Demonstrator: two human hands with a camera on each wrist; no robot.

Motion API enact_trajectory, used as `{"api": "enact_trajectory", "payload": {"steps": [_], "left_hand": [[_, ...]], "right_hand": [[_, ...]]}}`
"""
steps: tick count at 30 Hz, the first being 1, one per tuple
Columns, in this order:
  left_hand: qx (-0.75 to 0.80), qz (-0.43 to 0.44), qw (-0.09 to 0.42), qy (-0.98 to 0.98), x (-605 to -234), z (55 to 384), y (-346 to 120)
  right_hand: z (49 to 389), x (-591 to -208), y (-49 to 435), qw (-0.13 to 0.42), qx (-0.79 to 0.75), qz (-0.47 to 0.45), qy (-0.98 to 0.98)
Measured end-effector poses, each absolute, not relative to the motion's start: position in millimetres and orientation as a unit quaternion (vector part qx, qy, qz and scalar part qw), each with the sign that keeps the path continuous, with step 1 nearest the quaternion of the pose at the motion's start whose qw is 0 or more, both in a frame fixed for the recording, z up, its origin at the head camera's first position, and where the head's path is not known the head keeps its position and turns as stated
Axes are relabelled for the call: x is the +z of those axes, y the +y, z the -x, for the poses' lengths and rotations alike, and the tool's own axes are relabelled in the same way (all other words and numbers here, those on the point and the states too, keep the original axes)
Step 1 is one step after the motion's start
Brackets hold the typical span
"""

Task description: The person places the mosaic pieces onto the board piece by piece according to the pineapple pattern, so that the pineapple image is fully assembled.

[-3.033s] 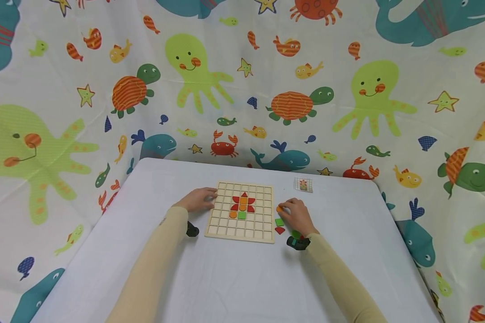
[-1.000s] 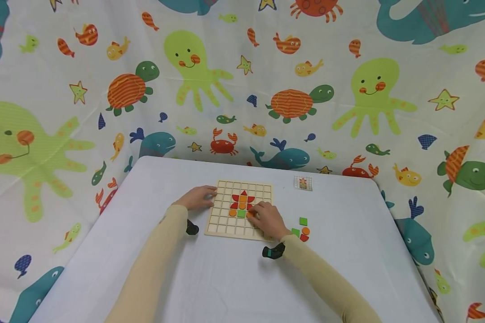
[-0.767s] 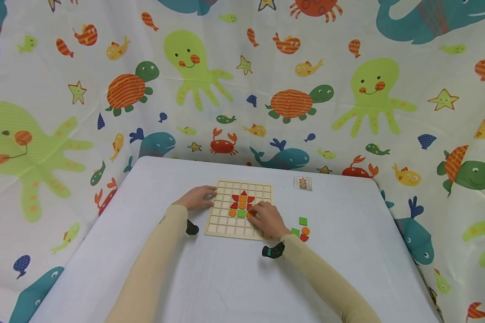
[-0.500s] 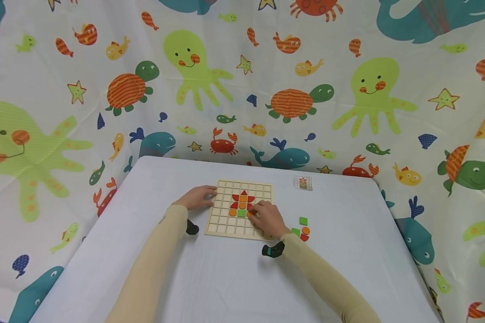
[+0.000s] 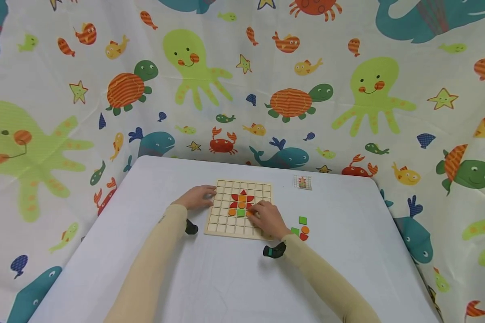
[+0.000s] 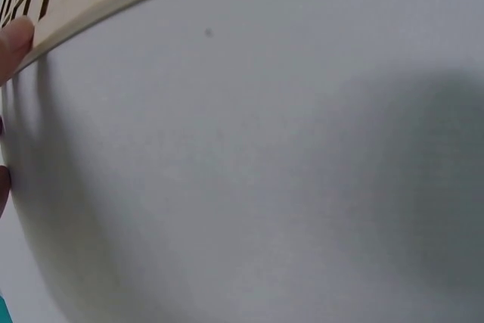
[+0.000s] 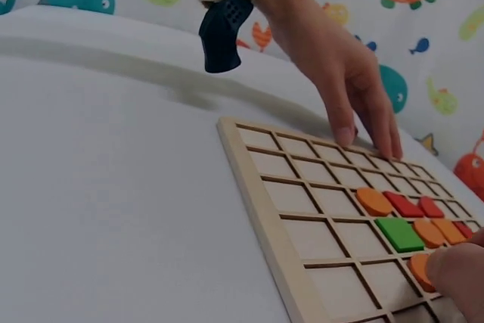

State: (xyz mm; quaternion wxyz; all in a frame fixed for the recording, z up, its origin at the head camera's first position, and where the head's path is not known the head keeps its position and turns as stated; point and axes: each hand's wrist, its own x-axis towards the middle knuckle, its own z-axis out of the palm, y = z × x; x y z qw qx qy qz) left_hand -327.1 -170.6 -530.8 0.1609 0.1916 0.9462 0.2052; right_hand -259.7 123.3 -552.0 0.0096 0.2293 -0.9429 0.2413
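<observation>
A square wooden grid board [image 5: 222, 220] lies on the white table. My left hand [image 5: 196, 197] touches its left edge, one fingertip on the rim in the left wrist view. With the fingertips of my right hand [image 5: 268, 220] I pinch an orange disc [image 7: 418, 271] at a cell right of the green square tile [image 7: 401, 234]. On the square's other side sits another orange disc [image 5: 232, 212]. Above them, red petal-like tiles [image 5: 235, 197] flank an orange square tile [image 5: 242, 198], with a red triangle [image 5: 243, 192] on top. My right hand covers some lower-right cells.
Loose pieces lie right of the board: a green square [image 5: 302, 220], another green piece [image 5: 294, 231] partly behind my wrist, an orange disc [image 5: 305, 229] and a red piece [image 5: 304, 237]. A small pattern card [image 5: 302, 182] lies farther back. A sea-animal curtain hangs behind the table.
Since the oldest frame my right hand has carried an orange disc leftward from beside the board onto it, uncovering loose pieces. Over the last second both hands have stayed almost still.
</observation>
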Motion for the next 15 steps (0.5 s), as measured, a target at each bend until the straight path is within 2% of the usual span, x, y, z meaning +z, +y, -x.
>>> {"api": "enact_trajectory", "payload": {"steps": [15], "left_hand": [[0.217,-0.194,0.161,0.943,-531.5,326.2,-172.3]], "right_hand": [[240.4,-541.7,188.0,0.025,0.320,-0.120,-0.939]]}}
